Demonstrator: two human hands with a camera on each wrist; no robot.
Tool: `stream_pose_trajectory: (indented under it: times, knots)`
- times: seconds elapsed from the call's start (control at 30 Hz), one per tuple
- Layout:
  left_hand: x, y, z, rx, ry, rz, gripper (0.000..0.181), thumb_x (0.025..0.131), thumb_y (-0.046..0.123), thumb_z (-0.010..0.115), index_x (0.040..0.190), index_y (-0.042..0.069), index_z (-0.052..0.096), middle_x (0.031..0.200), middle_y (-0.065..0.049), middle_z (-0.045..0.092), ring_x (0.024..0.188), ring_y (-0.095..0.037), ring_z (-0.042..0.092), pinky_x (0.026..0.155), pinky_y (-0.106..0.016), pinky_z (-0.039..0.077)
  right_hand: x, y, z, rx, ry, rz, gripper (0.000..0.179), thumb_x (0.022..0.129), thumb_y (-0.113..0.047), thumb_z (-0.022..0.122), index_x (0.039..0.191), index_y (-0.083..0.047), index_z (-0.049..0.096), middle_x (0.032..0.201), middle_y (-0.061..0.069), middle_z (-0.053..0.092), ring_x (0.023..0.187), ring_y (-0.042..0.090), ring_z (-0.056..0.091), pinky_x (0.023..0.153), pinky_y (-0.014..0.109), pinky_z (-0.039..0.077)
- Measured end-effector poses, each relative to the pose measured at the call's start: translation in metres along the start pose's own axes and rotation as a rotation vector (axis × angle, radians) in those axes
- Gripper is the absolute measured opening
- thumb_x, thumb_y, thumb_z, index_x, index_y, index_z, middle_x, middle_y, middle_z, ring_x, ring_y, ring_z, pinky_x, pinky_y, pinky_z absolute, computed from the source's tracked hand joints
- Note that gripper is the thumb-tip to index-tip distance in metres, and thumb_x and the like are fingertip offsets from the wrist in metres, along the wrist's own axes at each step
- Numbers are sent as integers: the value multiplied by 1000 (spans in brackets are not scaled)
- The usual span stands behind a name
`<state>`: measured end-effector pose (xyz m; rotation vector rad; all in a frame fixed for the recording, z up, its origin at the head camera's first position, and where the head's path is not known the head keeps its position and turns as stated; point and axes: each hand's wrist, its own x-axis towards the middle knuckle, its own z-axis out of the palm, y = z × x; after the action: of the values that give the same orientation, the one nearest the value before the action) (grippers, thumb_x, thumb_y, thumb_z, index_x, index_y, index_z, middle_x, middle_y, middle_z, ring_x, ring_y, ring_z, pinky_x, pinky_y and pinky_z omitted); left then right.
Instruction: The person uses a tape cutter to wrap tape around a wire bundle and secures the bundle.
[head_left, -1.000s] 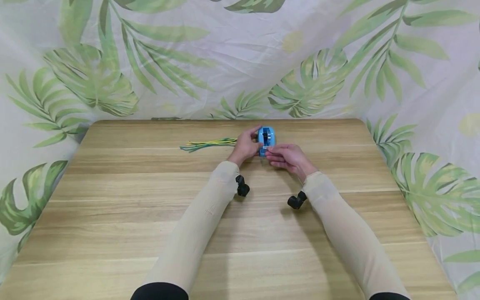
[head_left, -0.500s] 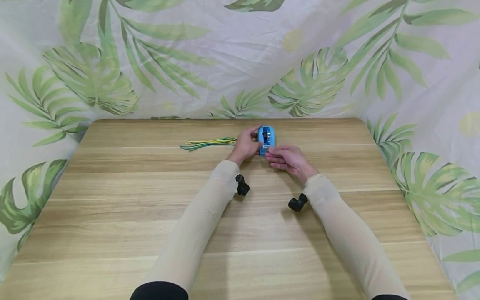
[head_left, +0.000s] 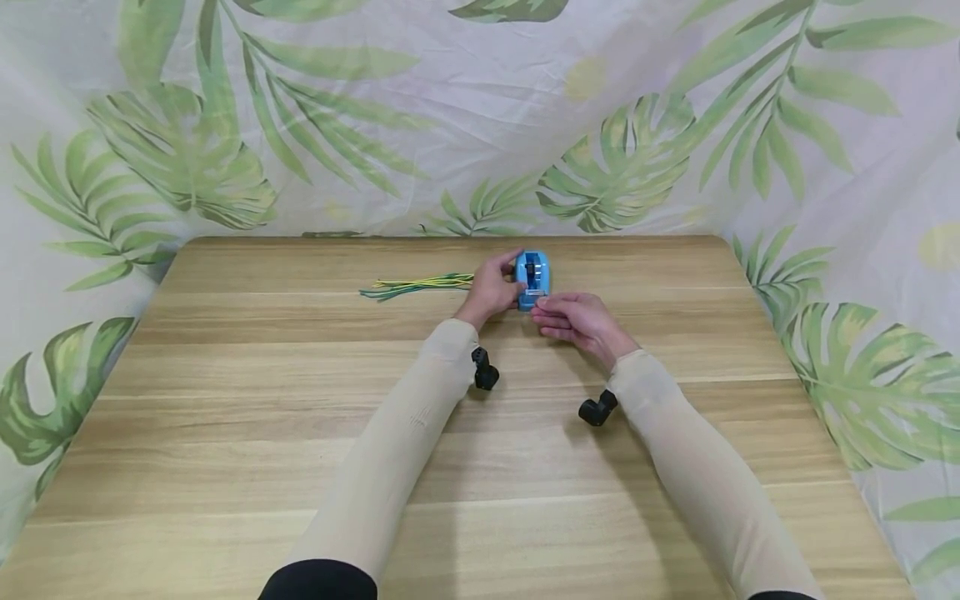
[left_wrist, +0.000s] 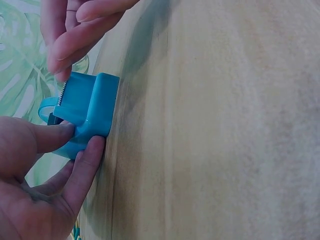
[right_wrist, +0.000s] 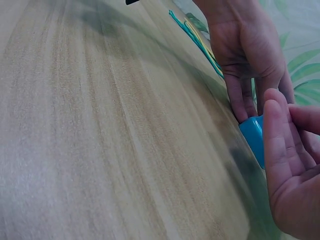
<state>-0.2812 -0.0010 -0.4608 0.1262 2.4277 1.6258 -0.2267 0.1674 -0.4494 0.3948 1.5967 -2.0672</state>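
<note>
A small blue tape dispenser (head_left: 544,271) stands near the far edge of the wooden table, its toothed cutter (left_wrist: 63,93) visible in the left wrist view. My left hand (head_left: 491,292) grips its side, thumb near the top and fingers low on the body. At the cutter end, my right hand (head_left: 581,321) brings thumb and index fingertip together, pinching what appears to be the end of the clear tape; the strip itself barely shows. Its other fingers are loosely extended. In the right wrist view, the right hand hides much of the dispenser (right_wrist: 252,135).
A loose bundle of green and yellow cords (head_left: 420,287) lies left of the dispenser, its right end hidden behind the left hand. The table (head_left: 480,467) ends just beyond the dispenser, against a leaf-print cloth (head_left: 480,108). Black wrist cameras (head_left: 486,371) hang under both forearms.
The right hand and forearm have shifted very slightly toward me and to the right. The left hand keeps its grip, and the dispenser stays in place.
</note>
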Motion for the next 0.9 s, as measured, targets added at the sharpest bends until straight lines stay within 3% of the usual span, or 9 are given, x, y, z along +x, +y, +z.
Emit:
stream_pose_trajectory:
  times: [0.3, 0.6, 0.9]
  knots:
    - [0, -1, 0, -2, -4, -8, 65, 86, 0, 64, 140, 28, 42, 125, -15, 50, 93, -24, 57, 60, -27, 54, -3, 2, 0, -9, -6, -1, 35, 90, -7, 61, 121, 6, 54, 103, 19, 66, 94, 25, 65, 81, 37, 51]
    - [1, -1, 0, 9, -4, -13, 64, 87, 1, 63, 140, 29, 42, 125, -13, 50, 93, -23, 57, 60, -26, 53, -6, 1, 0, -20, -17, 1, 36, 91, -8, 60, 123, 7, 52, 95, 14, 69, 92, 24, 66, 80, 35, 52]
    - [1, -1, 0, 25, -1, -7, 63, 87, 3, 63, 141, 28, 41, 124, -13, 50, 94, -22, 56, 61, -26, 53, -9, 3, 0, -11, -34, -7, 37, 92, -6, 58, 124, 9, 51, 100, 17, 67, 111, 34, 53, 84, 38, 49]
